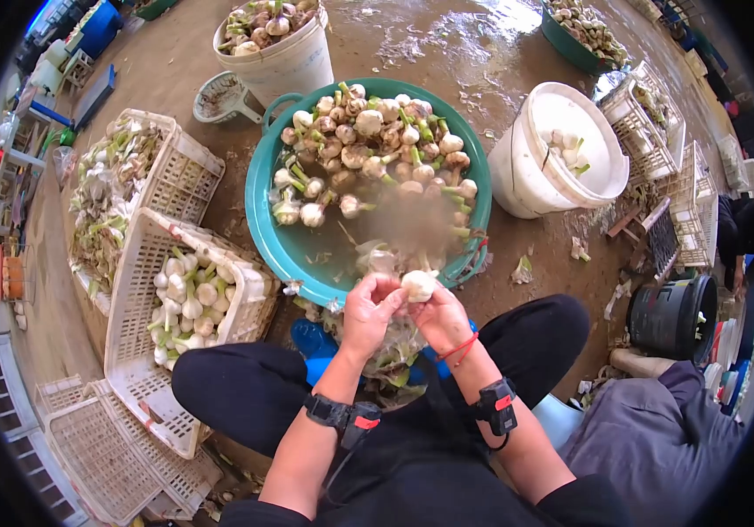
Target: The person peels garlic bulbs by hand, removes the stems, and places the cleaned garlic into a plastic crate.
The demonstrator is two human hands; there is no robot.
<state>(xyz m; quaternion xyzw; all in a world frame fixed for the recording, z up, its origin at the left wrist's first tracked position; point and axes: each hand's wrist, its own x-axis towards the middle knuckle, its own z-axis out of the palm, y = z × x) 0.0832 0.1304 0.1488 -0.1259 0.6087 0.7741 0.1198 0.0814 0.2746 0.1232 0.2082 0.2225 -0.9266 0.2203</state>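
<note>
Over the near rim of a teal basin point(258, 206), my right hand point(438, 318) grips a whitish garlic bulb point(419, 285) between thumb and fingers. My left hand point(371, 307) is closed beside it, its thumb close to the bulb; pale loose skin shows just above its fingers. Unpeeled, brownish garlic bulbs point(368, 123) with green stems fill the far part of the basin, in murky water. A blurred patch hides part of the basin's right side. Peeled skins lie below my hands, between the knees.
White crates point(135, 351) on the left hold cleaner bulbs point(192, 299) and peelings point(113, 189). A white bucket point(517, 167) with a few bulbs stands at right, a full bucket point(285, 70) behind the basin. A black bucket point(658, 312) and a person in grey point(649, 448) are at lower right.
</note>
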